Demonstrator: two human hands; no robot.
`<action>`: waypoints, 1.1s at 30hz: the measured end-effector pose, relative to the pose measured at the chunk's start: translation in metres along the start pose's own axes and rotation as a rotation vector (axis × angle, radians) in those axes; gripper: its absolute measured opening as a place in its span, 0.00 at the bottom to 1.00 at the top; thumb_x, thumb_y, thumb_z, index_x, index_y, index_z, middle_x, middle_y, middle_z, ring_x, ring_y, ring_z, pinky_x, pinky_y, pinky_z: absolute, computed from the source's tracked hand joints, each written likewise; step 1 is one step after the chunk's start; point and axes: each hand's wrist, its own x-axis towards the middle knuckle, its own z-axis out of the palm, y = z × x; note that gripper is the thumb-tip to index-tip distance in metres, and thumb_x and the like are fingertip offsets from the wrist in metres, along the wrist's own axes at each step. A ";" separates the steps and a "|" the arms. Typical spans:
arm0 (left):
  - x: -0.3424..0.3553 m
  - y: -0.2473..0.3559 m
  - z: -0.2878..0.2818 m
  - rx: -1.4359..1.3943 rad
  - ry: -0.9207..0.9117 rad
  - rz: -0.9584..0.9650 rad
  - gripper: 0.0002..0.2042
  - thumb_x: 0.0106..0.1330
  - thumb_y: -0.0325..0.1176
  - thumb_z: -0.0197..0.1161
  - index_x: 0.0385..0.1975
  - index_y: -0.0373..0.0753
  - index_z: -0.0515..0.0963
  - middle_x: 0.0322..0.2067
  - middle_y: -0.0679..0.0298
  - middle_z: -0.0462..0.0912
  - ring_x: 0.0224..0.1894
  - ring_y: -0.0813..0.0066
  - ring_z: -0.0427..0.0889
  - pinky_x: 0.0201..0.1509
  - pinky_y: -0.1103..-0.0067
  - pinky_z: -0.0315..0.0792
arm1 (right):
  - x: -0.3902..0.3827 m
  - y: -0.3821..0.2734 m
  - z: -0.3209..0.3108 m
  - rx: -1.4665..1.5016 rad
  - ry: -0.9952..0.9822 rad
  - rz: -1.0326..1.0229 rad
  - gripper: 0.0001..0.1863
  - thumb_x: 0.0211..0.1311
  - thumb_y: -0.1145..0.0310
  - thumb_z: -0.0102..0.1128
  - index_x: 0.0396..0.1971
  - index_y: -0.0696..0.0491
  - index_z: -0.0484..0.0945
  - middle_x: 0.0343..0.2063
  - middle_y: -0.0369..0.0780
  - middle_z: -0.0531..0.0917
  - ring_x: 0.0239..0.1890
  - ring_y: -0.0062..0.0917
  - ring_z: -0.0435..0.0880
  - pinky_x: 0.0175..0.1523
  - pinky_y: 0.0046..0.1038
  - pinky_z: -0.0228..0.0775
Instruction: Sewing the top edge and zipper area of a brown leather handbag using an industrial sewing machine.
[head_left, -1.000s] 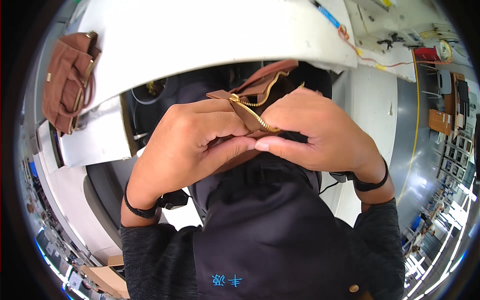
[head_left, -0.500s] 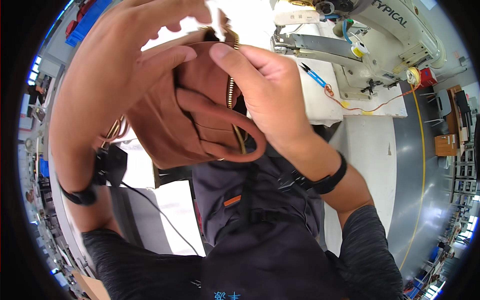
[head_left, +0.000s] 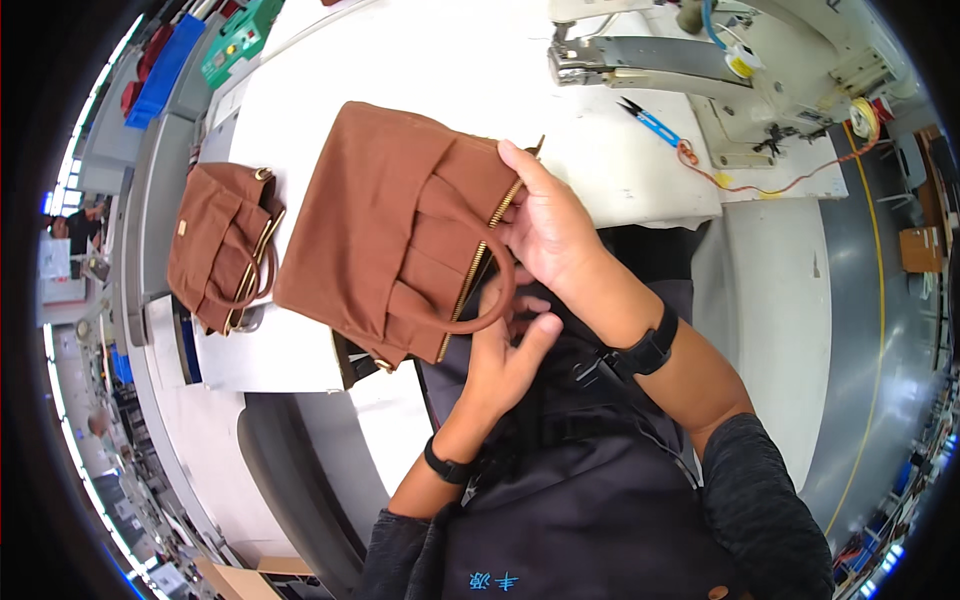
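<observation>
A brown handbag [head_left: 365, 220] with a gold-toothed zip along its right edge lies tilted over the white table's near side. My right hand [head_left: 550, 225] grips its upper right corner, thumb on the outer face and fingers tucked in by the zip. One rolled handle [head_left: 505, 275] arches over the zip side. Beneath that handle my left hand [head_left: 505, 360] is by the bag's lower right edge, thumb and fingers apart; some fingertips are hidden behind the handle. To the left is a smaller-looking brown handbag [head_left: 215, 245] with handles and gold fittings, touched by neither hand.
Blue thread snips [head_left: 650, 122] lie on the white table [head_left: 420, 65] beside an orange cord. A sewing machine [head_left: 650, 62] stands at the far right. At the far left are a green box [head_left: 240, 42] and a blue bin [head_left: 165, 70].
My left hand has come down from the bag's top to its lower right edge. The bag has turned to show its broad face, and the second bag has come into sight.
</observation>
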 end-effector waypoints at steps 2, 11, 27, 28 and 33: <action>0.006 -0.005 -0.011 0.003 0.218 0.126 0.37 0.69 0.46 0.70 0.66 0.25 0.62 0.57 0.53 0.72 0.55 0.66 0.76 0.58 0.69 0.73 | 0.000 -0.001 0.004 0.007 0.010 -0.042 0.17 0.71 0.55 0.66 0.46 0.54 0.81 0.40 0.38 0.85 0.40 0.24 0.84 0.47 0.32 0.80; 0.078 0.041 -0.037 -0.060 0.326 0.638 0.29 0.75 0.45 0.61 0.62 0.23 0.69 0.61 0.51 0.75 0.63 0.64 0.74 0.70 0.66 0.65 | -0.027 -0.004 0.004 0.105 -0.045 -0.237 0.14 0.73 0.59 0.66 0.47 0.54 0.79 0.39 0.35 0.85 0.40 0.24 0.86 0.45 0.28 0.80; 0.155 0.025 -0.063 -1.013 0.261 -0.130 0.34 0.74 0.62 0.57 0.63 0.35 0.72 0.59 0.52 0.79 0.59 0.54 0.80 0.64 0.58 0.78 | 0.008 0.011 -0.036 0.025 -0.117 0.160 0.17 0.76 0.55 0.57 0.43 0.55 0.84 0.33 0.35 0.87 0.33 0.19 0.83 0.40 0.22 0.76; 0.155 0.021 -0.066 -1.261 0.334 -0.198 0.33 0.74 0.60 0.57 0.64 0.36 0.72 0.62 0.53 0.78 0.64 0.53 0.77 0.69 0.56 0.75 | 0.007 0.010 -0.041 0.036 -0.128 0.171 0.17 0.76 0.55 0.57 0.43 0.55 0.84 0.33 0.35 0.87 0.33 0.19 0.83 0.40 0.22 0.76; 0.152 0.012 -0.058 -1.205 0.287 -0.031 0.28 0.73 0.53 0.64 0.64 0.40 0.73 0.65 0.60 0.76 0.68 0.55 0.72 0.74 0.55 0.69 | -0.003 0.010 -0.069 -0.096 -0.154 0.170 0.16 0.76 0.57 0.57 0.42 0.56 0.83 0.26 0.31 0.82 0.28 0.17 0.78 0.37 0.22 0.72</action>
